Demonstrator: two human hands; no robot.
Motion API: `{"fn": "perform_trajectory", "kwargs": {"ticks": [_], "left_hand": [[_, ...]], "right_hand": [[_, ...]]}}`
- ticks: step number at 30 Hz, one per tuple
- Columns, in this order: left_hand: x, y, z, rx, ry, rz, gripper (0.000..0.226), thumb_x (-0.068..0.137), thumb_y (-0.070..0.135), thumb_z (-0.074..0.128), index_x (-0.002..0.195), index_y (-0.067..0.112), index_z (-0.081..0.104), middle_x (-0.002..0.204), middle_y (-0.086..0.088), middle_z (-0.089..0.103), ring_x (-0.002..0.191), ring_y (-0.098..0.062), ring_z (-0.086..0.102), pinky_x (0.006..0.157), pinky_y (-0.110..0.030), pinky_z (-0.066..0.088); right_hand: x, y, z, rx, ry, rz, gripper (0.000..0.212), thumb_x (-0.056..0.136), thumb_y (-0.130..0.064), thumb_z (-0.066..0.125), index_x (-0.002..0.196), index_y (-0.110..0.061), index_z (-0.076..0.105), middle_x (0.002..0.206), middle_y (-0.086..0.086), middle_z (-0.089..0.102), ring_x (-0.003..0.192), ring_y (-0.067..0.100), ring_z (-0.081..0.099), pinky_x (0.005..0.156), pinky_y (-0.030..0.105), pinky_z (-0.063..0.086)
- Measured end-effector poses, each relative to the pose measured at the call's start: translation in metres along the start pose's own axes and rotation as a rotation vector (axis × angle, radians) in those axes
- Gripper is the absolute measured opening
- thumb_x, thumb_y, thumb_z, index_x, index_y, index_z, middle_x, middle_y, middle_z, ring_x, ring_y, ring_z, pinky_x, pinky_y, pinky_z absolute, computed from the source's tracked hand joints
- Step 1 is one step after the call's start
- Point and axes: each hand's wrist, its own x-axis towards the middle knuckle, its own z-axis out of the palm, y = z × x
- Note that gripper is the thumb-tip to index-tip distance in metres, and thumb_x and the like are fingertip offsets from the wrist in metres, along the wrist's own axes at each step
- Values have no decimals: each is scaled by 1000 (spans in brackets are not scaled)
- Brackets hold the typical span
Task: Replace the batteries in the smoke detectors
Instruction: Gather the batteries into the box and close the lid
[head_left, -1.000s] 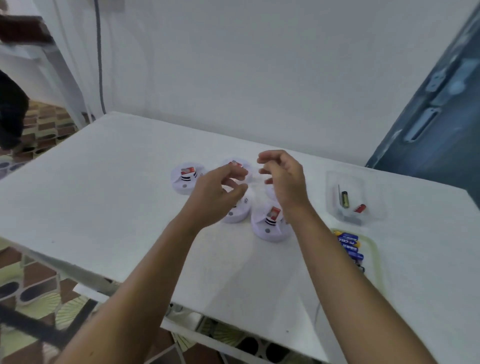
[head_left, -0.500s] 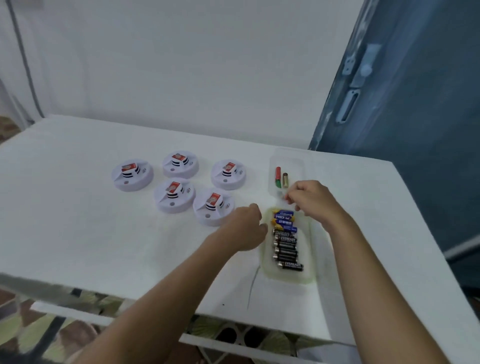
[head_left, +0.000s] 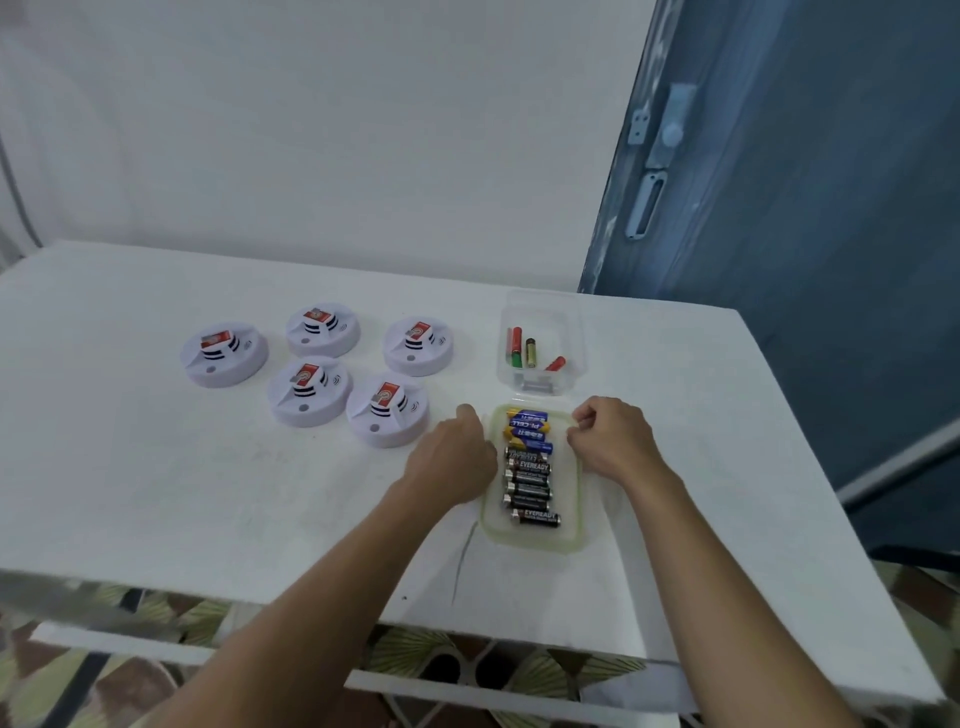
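Left hand (head_left: 451, 460), right hand (head_left: 615, 448) flank tray (head_left: 530, 539) (at its rims)

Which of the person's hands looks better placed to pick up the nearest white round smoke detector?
Probably the left hand. It sits close beside the nearest white round smoke detector, whereas the right hand is beyond the green-rimmed plastic tray of batteries and would have to cross it.

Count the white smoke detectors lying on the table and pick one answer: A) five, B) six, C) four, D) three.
A: five round smoke detectors lie in a cluster on the table, left of the battery tray.
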Motion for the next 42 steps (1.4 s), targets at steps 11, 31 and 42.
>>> {"fn": "perform_trajectory", "kwargs": {"ticks": [11, 31, 42], "left_hand": [[-4, -10, -10, -420, -98, -87, 18, 95, 23, 47, 107, 10, 51, 98, -11, 61, 82, -25, 59, 72, -37, 51], [-5, -22, -41, -848, -109, -110, 15, 95, 13, 46, 105, 2, 52, 65, -13, 59, 49, -25, 54, 46, -33, 38], [-1, -26, -53, -919, -35, -114, 17, 97, 8, 44, 105, -4, 54, 67, -11, 57, 43, -17, 53, 35, -25, 39]], "right_hand": [[-8, -21, -1, 118, 132, -30, 17, 79, -14, 68, 93, -6, 70, 89, 6, 70, 89, 25, 65, 74, 31, 51], [4, -48, -20, 461, -12, 3, 10, 81, -20, 68, 84, -11, 70, 88, -1, 70, 65, 11, 64, 46, 20, 46], [41, -41, -3, 542, 109, 163, 52, 90, -41, 62, 136, -20, 52, 119, -8, 58, 96, 25, 68, 55, 29, 54]]}}
